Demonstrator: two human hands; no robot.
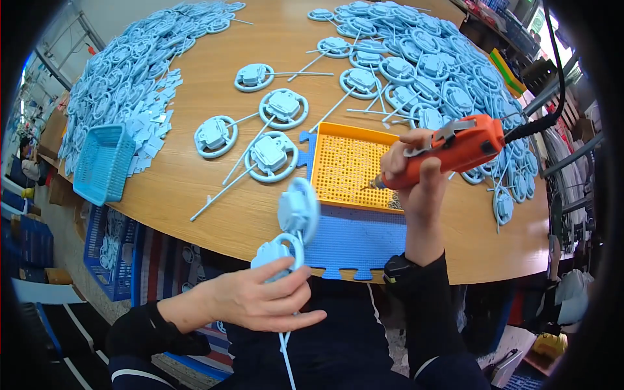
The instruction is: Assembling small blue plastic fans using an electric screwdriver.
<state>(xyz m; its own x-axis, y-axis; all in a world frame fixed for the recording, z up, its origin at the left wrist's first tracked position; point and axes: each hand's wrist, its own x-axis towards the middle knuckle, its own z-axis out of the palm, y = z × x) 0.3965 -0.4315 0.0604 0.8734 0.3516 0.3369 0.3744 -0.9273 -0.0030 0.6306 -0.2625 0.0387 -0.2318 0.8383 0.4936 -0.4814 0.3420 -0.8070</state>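
Note:
My left hand (263,299), at the table's near edge, is closed round a light-blue plastic wheel part (270,252) with a thin stem pointing down. A second blue wheel part (296,211), smeared by motion, overlaps it just above; whether my fingers grip it too is hidden. My right hand (419,179) wraps round an orange electric screwdriver (455,149). Its tip points left over a yellow perforated tray (348,162), where small screws (395,201) lie in the near right corner. Under the tray and nearer me is a blue foam mat (357,240).
Several wheel parts (270,156) lie singly left of the tray. Large heaps of them cover the far left (123,71) and far right (429,65). A blue basket (101,166) stands at the left edge beside flat blue pieces (149,130). The screwdriver's black cord (556,78) hangs at right.

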